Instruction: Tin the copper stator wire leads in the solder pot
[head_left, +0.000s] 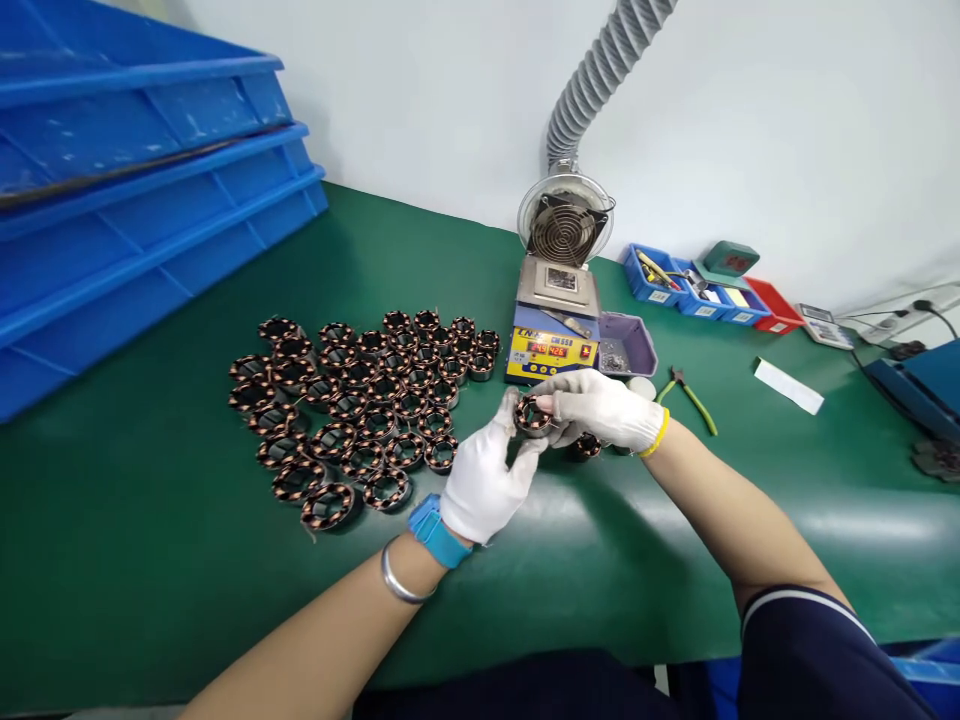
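Note:
A ring-shaped motor stator [533,415] with copper windings is held up between both hands, in front of the blue and yellow solder pot [553,340]. My left hand [491,470], in a white glove, grips its left side with thumb and fingers. From the right, my right hand [604,405], gloved too with a bare fingertip showing, pinches the rim. Another stator [585,447] sits on the table just below my right hand, partly covered by it. Many similar stators [386,487] stand grouped on the green table to the left.
Blue crates [150,200] are stacked at the left. Behind the solder pot stand a fan [564,230] and a grey duct hose [600,80]. Rightward are a purple tray [637,345], green-handled cutters [697,405], small blue bins [652,280], a red bin [776,310] and a white strip [787,386].

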